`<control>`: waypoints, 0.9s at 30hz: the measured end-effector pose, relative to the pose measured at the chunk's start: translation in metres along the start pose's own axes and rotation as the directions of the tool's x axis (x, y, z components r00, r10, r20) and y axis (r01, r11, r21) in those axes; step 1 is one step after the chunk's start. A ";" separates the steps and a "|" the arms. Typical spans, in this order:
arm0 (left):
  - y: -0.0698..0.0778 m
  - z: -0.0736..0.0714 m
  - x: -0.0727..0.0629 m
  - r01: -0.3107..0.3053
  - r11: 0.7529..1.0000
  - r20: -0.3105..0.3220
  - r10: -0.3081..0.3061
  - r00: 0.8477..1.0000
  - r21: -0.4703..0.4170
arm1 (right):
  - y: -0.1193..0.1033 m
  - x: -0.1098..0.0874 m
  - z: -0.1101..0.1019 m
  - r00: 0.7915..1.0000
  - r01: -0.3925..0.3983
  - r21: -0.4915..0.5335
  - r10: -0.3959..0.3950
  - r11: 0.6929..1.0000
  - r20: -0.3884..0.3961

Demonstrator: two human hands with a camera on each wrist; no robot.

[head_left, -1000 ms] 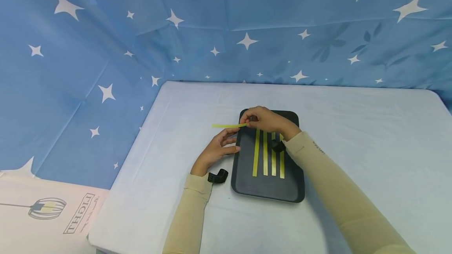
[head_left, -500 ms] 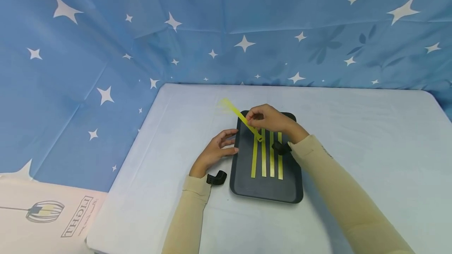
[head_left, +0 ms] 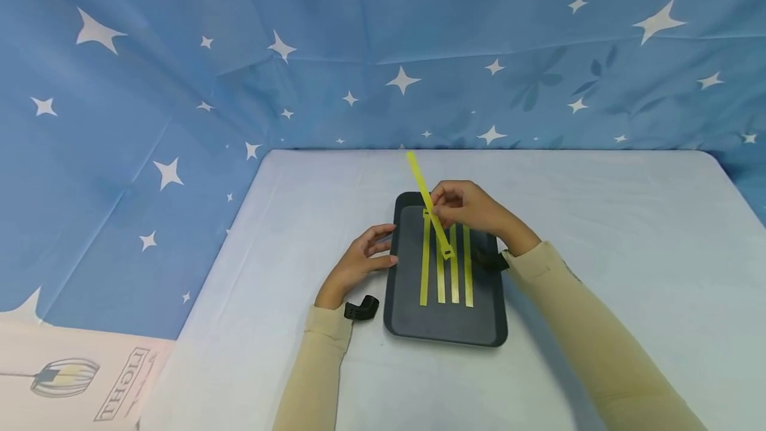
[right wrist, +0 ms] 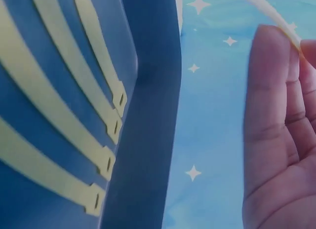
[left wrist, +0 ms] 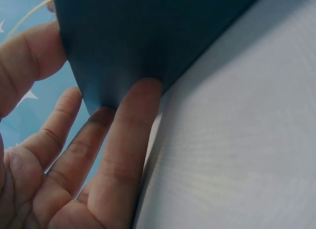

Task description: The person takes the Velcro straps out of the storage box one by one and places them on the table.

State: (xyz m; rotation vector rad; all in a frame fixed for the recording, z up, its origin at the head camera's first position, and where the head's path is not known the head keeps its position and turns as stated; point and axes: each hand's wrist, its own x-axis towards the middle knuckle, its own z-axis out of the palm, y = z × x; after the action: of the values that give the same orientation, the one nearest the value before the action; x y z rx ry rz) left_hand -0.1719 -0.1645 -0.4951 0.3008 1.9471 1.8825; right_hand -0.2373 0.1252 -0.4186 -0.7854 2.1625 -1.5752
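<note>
Blue cloth with pale stars (head_left: 335, 32) hangs behind a white tabletop (head_left: 598, 231), where a dark, rounded-corner tray (head_left: 445, 324) sits. One narrow yellow strip (head_left: 419, 178) is flat and bright, with a small slotted tab at its lower end. Thumb and fingers of the right hand (head_left: 475, 208) pinch it partway along; from there one end slants up past the tray's far edge, and the tabbed end points down over the tray. Beneath, four similar strips (head_left: 424, 271) lie side by side, slotted ends toward the far wall. Left-hand (head_left: 359, 255) fingers are spread, touching the tray's left side.
</note>
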 end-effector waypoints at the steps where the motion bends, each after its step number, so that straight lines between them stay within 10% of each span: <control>1: 0.000 0.000 0.000 0.003 1.000 -0.005 -0.003 1.000 0.001 | 0.000 -0.002 0.000 1.000 -0.003 0.014 0.003 1.000 -0.012; 27: 0.000 0.002 -0.003 0.005 1.000 -0.004 -0.005 1.000 0.002 | 0.008 -0.055 -0.010 0.977 -0.058 0.190 0.095 0.980 -0.191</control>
State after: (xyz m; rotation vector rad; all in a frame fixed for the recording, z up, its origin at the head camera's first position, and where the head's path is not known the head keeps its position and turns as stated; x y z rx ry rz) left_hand -0.1689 -0.1640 -0.4947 0.2929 1.9514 1.8796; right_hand -0.2015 0.1680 -0.4251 -0.4995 2.1122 -1.8492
